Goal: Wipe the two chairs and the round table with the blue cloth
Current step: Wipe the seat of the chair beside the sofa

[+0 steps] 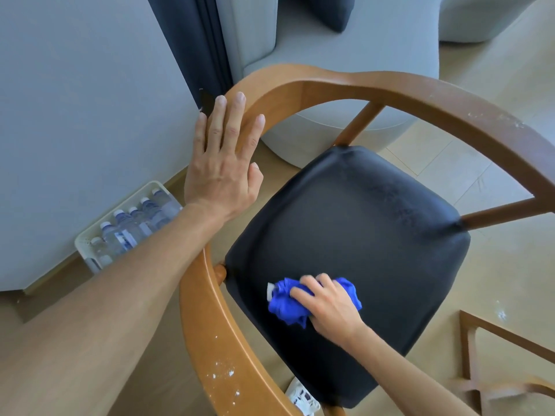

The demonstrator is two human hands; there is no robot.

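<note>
A wooden chair (pixel 390 94) with a curved backrest rail and a black padded seat (pixel 360 235) fills the middle of the head view. My left hand (pixel 223 163) lies flat with straight fingers on the left end of the curved rail. My right hand (pixel 327 304) grips a bunched blue cloth (pixel 283 304) and presses it on the near left part of the seat. White specks mark the rail at the near left and far right. Part of a second wooden frame (pixel 480 331) shows at the lower right. No round table is in view.
A white bin (pixel 87 235) holding several water bottles (pixel 126 226) stands on the floor at the left, against a grey wall. A grey sofa (pixel 345 49) and a dark curtain (pixel 195 40) stand behind the chair. A white printed item (pixel 301 396) lies under the seat's near edge.
</note>
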